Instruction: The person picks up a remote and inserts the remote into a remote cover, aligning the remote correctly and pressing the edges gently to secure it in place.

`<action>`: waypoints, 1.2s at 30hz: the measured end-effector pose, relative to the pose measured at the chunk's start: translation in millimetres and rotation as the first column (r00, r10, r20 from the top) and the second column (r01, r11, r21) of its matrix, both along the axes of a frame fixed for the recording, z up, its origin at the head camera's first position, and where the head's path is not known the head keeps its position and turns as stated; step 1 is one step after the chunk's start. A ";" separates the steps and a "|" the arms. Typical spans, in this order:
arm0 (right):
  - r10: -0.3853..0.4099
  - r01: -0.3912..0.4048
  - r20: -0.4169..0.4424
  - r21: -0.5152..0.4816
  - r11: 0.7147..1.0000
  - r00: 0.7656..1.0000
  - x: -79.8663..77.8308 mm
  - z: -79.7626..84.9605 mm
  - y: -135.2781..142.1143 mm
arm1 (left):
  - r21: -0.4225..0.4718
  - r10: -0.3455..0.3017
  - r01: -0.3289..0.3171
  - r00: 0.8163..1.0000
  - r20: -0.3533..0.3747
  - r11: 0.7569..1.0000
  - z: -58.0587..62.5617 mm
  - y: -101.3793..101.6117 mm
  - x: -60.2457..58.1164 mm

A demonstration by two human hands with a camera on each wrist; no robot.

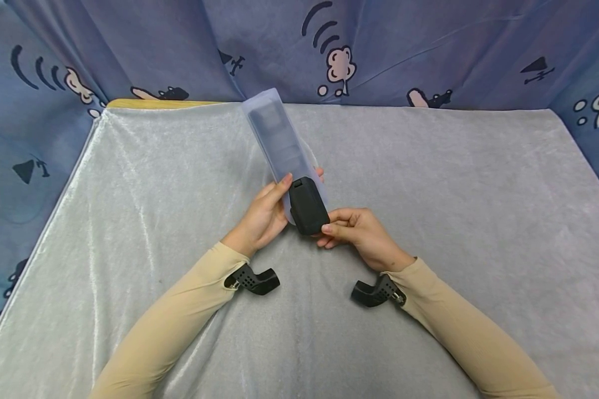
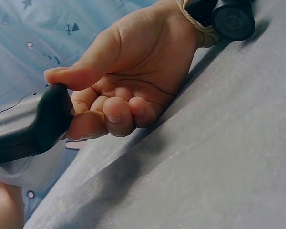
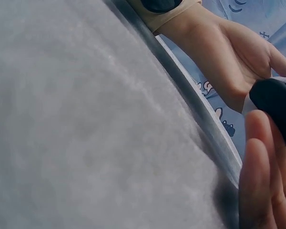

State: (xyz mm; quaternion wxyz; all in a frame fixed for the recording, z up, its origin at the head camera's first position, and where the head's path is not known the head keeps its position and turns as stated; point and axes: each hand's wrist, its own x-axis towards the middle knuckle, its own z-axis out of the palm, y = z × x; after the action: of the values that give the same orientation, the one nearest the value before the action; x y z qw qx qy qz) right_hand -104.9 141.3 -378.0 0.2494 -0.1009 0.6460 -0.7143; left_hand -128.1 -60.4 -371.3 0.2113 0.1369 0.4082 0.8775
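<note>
My left hand (image 1: 260, 220) grips a long translucent plastic sleeve or box (image 1: 275, 133) near its lower end, thumb on top, with fingertips showing past the far edge. A smooth black object with rounded ends (image 1: 308, 206), its kind unclear, lies against that end. The thumb and fingers of my right hand (image 1: 363, 235) pinch the black object's lower right corner. In the left wrist view the right hand (image 2: 133, 62) holds the black object's end (image 2: 33, 124) between thumb and forefinger. The right wrist view shows right-hand fingers (image 3: 257, 176) below the black object (image 3: 276, 102).
A grey velvety cloth (image 1: 454, 210) covers the table. Blue patterned fabric (image 1: 259, 50) hangs behind and at both sides. A yellow strip (image 1: 160, 104) shows along the back left edge. Black wrist mounts (image 1: 257, 280) sit at both cuffs.
</note>
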 end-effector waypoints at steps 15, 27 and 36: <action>-0.029 0.029 -0.005 0.000 1.000 1.000 1.4 1.5 -0.6 | 0.000 -0.010 0.010 1.000 0.004 1.000 -0.7 2.3 2.0; -0.044 0.044 -0.010 -0.003 0.999 0.999 1.8 1.6 -1.3 | 0.011 0.005 -0.005 1.000 0.011 1.000 -1.7 4.9 2.9; -0.067 0.067 -0.006 0.015 0.998 0.998 2.1 2.2 -2.4 | 0.000 -0.012 0.012 1.000 -0.021 1.000 -1.4 4.8 3.3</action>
State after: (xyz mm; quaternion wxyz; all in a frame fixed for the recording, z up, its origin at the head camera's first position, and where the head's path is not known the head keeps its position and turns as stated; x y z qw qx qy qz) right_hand -102.8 139.0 -375.8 0.2241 -0.0794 0.6551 -0.7172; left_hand -124.7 -55.6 -372.8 0.2125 0.1485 0.4094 0.8748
